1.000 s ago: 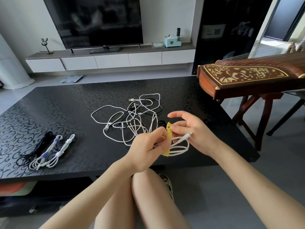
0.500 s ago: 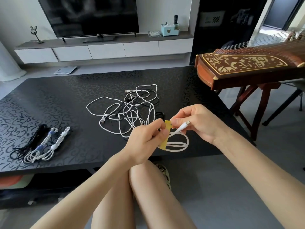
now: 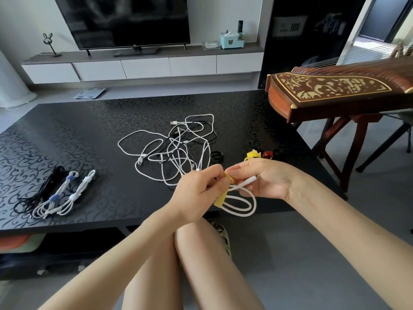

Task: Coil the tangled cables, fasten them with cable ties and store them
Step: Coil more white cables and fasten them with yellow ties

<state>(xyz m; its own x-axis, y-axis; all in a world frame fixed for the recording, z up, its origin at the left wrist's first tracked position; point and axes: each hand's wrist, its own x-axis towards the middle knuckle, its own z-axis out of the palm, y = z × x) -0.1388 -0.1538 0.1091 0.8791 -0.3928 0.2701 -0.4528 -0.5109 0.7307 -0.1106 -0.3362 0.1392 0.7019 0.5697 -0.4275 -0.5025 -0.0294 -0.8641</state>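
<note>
A small coil of white cable hangs in the air over the near edge of the black table. A yellow cable tie wraps across the coil. My left hand pinches the coil and the tie on the left. My right hand grips the cable's plug end and the tie's upper end. A tangle of white and black cables lies on the table behind my hands. Three coiled, tied cables lie at the table's left.
Spare ties lie on the table behind my right hand: a black one, a yellow one, a red one. A wooden zither on a stand overhangs the table's right side. My knees are below the hands.
The right hand's fingers have closed from spread to curled over the plug end and the tie. Both hands with the coil stay above the table's near edge; the camera has shifted.
</note>
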